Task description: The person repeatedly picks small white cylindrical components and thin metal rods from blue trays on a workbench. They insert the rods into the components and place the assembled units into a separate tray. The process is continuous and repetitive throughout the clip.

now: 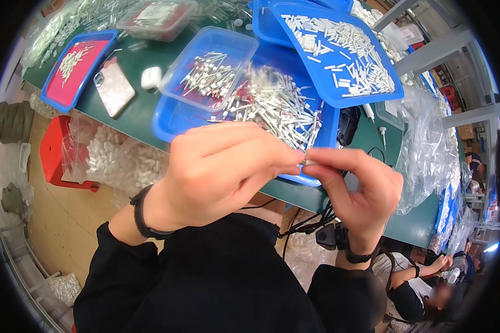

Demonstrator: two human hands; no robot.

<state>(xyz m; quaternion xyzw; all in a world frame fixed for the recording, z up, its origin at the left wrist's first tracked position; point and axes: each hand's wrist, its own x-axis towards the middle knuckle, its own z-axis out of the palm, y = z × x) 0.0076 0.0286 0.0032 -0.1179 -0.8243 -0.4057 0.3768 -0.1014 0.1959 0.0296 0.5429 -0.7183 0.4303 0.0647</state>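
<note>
While both hands (294, 177) pinch one white piece (307, 162), blue trays (166, 125) hold more

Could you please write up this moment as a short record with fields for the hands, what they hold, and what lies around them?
left hand: raised over the table edge, fingertips pinched on a small white piece
right hand: fingertips pinched on the same piece from the other side
behind the hands: blue tray of thin white sticks
on that tray: clear box of similar sticks
upper right: blue tray of short white tubes
far left: phone, white earbud case
table: green
</note>
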